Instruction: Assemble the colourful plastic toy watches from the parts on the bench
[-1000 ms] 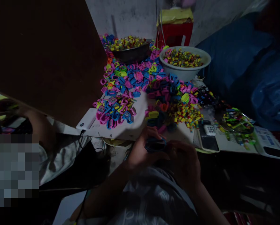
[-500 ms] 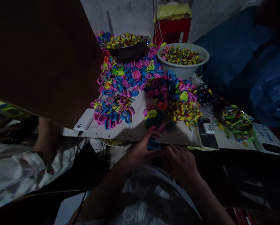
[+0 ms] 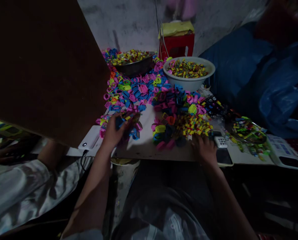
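My left hand (image 3: 114,131) is over the left-hand heap of pink, blue and yellow plastic toy pieces (image 3: 104,124). Its thumb and fingers curl around a blue plastic piece (image 3: 119,122), partly hidden by the hand. My right hand (image 3: 205,149) lies at the near edge of a heap of small yellow-and-red parts (image 3: 197,124), fingers stretched out and touching it. Beside those parts is a middle heap of pink, yellow and dark pieces (image 3: 160,129).
Behind stand a grey basin (image 3: 188,81) and a dark metal bowl (image 3: 136,67), both full of small parts. A phone (image 3: 223,156) lies right of my right hand. A large brown board (image 3: 46,73) blocks the left; a co-worker's sleeve (image 3: 21,183) shows below it.
My hands were together at the table's front edge around a blue piece. They have parted: the left went to the left heap, the right to the yellow-and-red parts.
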`<state>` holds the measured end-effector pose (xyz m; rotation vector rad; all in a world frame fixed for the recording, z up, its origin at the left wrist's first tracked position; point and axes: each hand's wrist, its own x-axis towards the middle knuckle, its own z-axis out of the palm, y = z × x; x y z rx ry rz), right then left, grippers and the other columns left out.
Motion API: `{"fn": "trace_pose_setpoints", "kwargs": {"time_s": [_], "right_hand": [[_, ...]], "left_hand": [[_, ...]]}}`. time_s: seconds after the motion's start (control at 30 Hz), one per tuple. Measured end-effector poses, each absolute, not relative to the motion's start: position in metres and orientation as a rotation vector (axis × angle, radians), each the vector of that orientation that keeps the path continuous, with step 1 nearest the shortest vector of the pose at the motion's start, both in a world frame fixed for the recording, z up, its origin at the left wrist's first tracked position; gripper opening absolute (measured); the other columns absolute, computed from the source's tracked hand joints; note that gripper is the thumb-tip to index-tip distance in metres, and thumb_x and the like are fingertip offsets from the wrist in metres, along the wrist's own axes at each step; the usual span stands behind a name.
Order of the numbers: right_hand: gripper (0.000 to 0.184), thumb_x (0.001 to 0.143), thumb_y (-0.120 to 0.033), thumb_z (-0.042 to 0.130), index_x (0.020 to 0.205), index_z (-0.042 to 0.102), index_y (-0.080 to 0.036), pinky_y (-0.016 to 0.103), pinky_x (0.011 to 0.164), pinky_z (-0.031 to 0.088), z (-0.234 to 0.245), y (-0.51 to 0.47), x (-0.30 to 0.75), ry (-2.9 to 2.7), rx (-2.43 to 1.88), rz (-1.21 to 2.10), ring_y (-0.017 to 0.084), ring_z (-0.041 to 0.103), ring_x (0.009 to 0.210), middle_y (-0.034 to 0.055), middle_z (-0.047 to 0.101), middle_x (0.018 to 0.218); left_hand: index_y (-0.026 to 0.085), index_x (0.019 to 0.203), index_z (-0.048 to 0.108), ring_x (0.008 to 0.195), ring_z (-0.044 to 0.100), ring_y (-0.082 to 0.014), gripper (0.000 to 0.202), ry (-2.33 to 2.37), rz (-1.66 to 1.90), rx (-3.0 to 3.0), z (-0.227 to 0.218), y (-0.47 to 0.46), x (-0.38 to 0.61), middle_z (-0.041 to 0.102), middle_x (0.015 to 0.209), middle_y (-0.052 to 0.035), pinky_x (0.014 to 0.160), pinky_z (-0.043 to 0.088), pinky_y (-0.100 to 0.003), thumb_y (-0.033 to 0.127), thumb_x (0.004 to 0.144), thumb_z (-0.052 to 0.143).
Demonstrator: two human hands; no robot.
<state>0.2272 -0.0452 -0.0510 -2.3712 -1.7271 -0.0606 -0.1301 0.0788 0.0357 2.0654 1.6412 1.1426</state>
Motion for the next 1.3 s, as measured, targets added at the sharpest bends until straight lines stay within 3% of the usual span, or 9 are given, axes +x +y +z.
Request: {"fn": "trace_pose_setpoints", "kwargs": {"time_s": [0.27,0.37,0.47,0.57,0.67,0.87,1.03,1.2,1.3], "right_hand": [[0.036,0.092,-0.030,0.043,0.123,0.055,-0.017,0.042,0.093,0.040,-0.068,-0.042,0.223,-1.800,-2.247,0.101,0.028,0.053,0.113,0.0131,0.061,0.120],[0.040,0.090,-0.026,0.043,0.127,0.053,-0.018,0.045,0.089,0.042,-0.071,-0.044,0.225,-1.768,-2.237,0.066,0.030,0.053,0.113,0.0137,0.059,0.123],[0.045,0.089,-0.026,0.045,0.133,0.051,-0.021,0.047,0.086,0.043,-0.073,-0.043,0.229,-1.791,-2.220,0.015,0.033,0.053,0.110,0.0151,0.058,0.123],[0.040,0.089,-0.026,0.044,0.127,0.055,-0.020,0.046,0.089,0.043,-0.075,-0.041,0.232,-1.825,-2.129,0.010,0.031,0.054,0.107,0.0147,0.060,0.118],[0.032,0.089,-0.029,0.045,0.114,0.061,-0.016,0.045,0.090,0.044,-0.079,-0.043,0.234,-1.789,-2.008,-0.041,0.029,0.055,0.105,0.0150,0.061,0.113],[0.024,0.088,-0.032,0.047,0.096,0.062,-0.016,0.043,0.082,0.047,-0.089,-0.049,0.233,-1.749,-1.968,-0.123,0.028,0.056,0.093,0.0136,0.061,0.091],[0.027,0.088,-0.038,0.046,0.093,0.062,-0.016,0.041,0.079,0.047,-0.084,-0.052,0.224,-1.722,-1.872,-0.029,0.027,0.057,0.088,0.0137,0.061,0.090],[0.034,0.081,-0.052,0.054,0.084,0.060,-0.018,0.038,0.070,0.047,-0.077,-0.056,0.220,-1.462,-1.765,0.175,0.022,0.056,0.073,0.0093,0.062,0.081],[0.035,0.078,-0.052,0.059,0.083,0.060,-0.018,0.033,0.064,0.047,-0.077,-0.060,0.218,-1.392,-1.754,0.229,0.018,0.054,0.066,0.0066,0.062,0.079]], "left_hand": [[0.015,0.131,0.051,0.124,0.045,-0.0345,0.051,2.084,0.906,2.302,0.018,0.127,-0.159,0.048,0.132,-0.0186,0.104,0.033,-0.051,0.030,0.083,0.059],[0.018,0.127,0.054,0.129,0.040,-0.0308,0.041,1.870,0.991,2.443,0.010,0.099,-0.124,0.047,0.135,-0.0152,0.107,0.030,-0.049,0.033,0.089,0.053],[0.021,0.114,0.062,0.118,0.050,-0.0248,0.030,1.548,0.905,2.481,-0.005,0.067,-0.080,0.058,0.120,-0.0104,0.103,0.036,-0.042,0.036,0.090,0.054],[0.023,0.120,0.060,0.119,0.049,-0.0262,0.043,1.341,0.687,2.445,-0.024,0.048,-0.048,0.059,0.123,-0.0092,0.103,0.036,-0.042,0.041,0.082,0.065],[0.021,0.120,0.061,0.118,0.050,-0.0283,0.043,1.332,0.625,2.349,-0.037,0.046,-0.036,0.060,0.121,-0.0104,0.102,0.036,-0.045,0.039,0.081,0.066],[0.019,0.113,0.062,0.116,0.052,-0.0247,0.032,1.306,0.734,2.250,-0.031,0.049,-0.043,0.063,0.115,-0.0084,0.103,0.037,-0.040,0.033,0.083,0.064],[0.021,0.116,0.054,0.115,0.053,-0.0222,0.034,1.320,0.930,1.989,-0.016,0.028,-0.045,0.060,0.118,-0.0077,0.100,0.038,-0.035,0.034,0.085,0.060],[0.019,0.109,0.046,0.099,0.058,-0.0176,0.035,1.202,1.009,1.580,-0.017,-0.003,-0.025,0.061,0.105,-0.0059,0.089,0.044,-0.030,0.040,0.084,0.060],[0.022,0.116,0.044,0.106,0.057,-0.0184,0.039,1.007,0.908,1.309,-0.020,-0.024,-0.005,0.059,0.117,-0.0065,0.092,0.045,-0.032,0.039,0.084,0.057]]}}
